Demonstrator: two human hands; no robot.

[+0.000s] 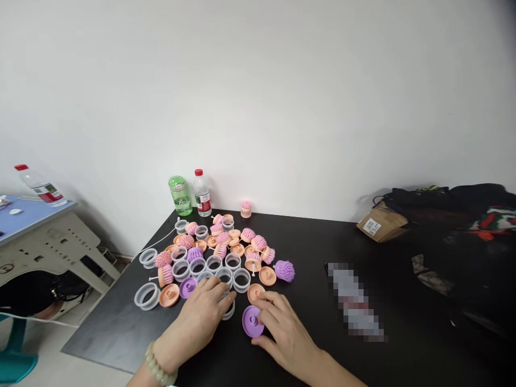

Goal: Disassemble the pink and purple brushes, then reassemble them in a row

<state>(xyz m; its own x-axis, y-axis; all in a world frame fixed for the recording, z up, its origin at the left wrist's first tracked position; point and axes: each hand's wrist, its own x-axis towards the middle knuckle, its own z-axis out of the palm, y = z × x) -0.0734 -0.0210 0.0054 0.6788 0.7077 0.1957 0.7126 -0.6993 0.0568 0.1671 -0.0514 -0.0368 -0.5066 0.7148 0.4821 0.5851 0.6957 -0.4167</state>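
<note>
Thumb and fingers of the right hand close on the near right edge of a purple round cap, pinching it just above or on the black table; I cannot tell whether it touches the surface. The cap is a disc with no long axis to speak of; its central stub faces up towards the person. It sits to the left of the right palm and to the right of the left hand, so the right hand is plainly the nearer. Just beyond it lies an orange round cap, close by the right fingertips, also stub up.

The left hand is palm down, fingers bent over a clear plastic ring; whether they grip it or only rest there, I cannot tell.

More clear rings cluster beyond, open right through, with dark tabletop showing inside several. Among them lie pink bristle heads, and a purple bristle head rests at the cluster's right edge. By the wall stand a green bottle and a red-capped clear bottle; their liquid levels are not clear to me. A brown paper bag lies to the right, its contents hidden.
</note>
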